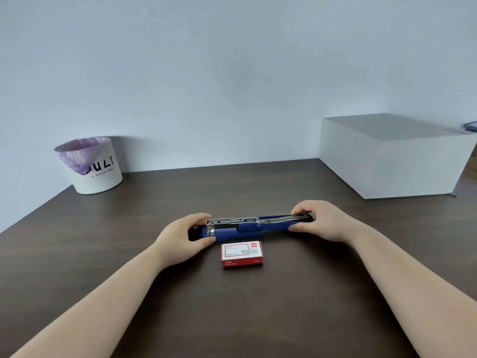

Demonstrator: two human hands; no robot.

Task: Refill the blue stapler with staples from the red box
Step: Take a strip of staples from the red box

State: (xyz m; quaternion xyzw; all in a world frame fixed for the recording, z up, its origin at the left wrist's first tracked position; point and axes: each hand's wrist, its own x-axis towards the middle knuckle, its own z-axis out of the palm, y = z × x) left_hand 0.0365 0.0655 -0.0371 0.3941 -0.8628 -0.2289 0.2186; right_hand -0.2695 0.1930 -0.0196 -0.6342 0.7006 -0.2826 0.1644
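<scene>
Both hands grip opened blue stapler (247,224): left hand (185,235), right hand (320,220); red box (242,254) closed, just beside.

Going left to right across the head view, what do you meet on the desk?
White bin with purple liner → left hand on the base end of the blue stapler, which lies opened flat → red box, just in front of the stapler → right hand on its other end → large white box.

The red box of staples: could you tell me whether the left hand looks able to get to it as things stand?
Probably yes: the red box lies closed just in front of the stapler, nothing between it and the left hand, though that hand's grip is on the stapler.
</scene>
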